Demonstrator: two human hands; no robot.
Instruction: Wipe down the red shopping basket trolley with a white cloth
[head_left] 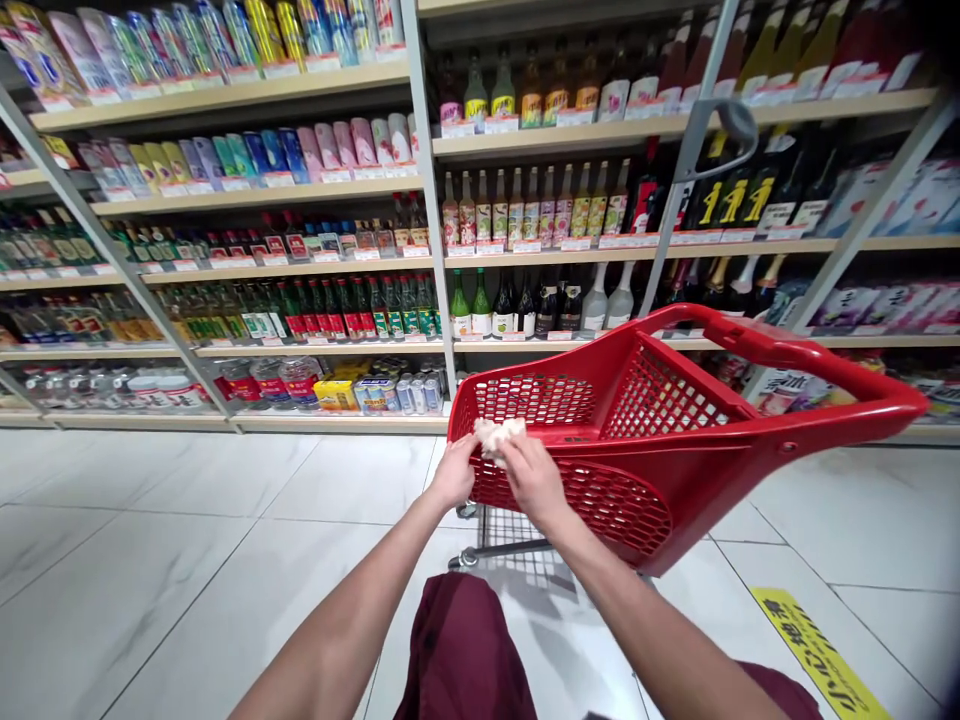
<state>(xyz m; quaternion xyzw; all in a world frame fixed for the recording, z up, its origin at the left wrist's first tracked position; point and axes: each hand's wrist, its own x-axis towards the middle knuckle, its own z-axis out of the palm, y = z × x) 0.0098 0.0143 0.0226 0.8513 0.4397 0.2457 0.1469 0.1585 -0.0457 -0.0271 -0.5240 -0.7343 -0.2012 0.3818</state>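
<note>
A red plastic shopping cart (720, 450) with perforated basket walls stands in front of me, its handle to the right. My left hand (455, 474) is closed at the basket's front corner, its fingers on the rim. Just right of it, my right hand (535, 480) is closed on a crumpled white cloth (498, 434), pressing it against the rim of the near wall. The cloth lies between both hands and hides some of the fingertips. Inside the basket, a perforated red flap (664, 395) slopes near the handle end.
Shelves (300, 262) of bottles, cans and boxes run behind the cart. A grey curved handle (731, 130) projects from a shelf post. White tiles (187, 560) cover the floor, with a yellow floor sticker (814, 645) at lower right. My knee (465, 640) is below the cart's front wheels.
</note>
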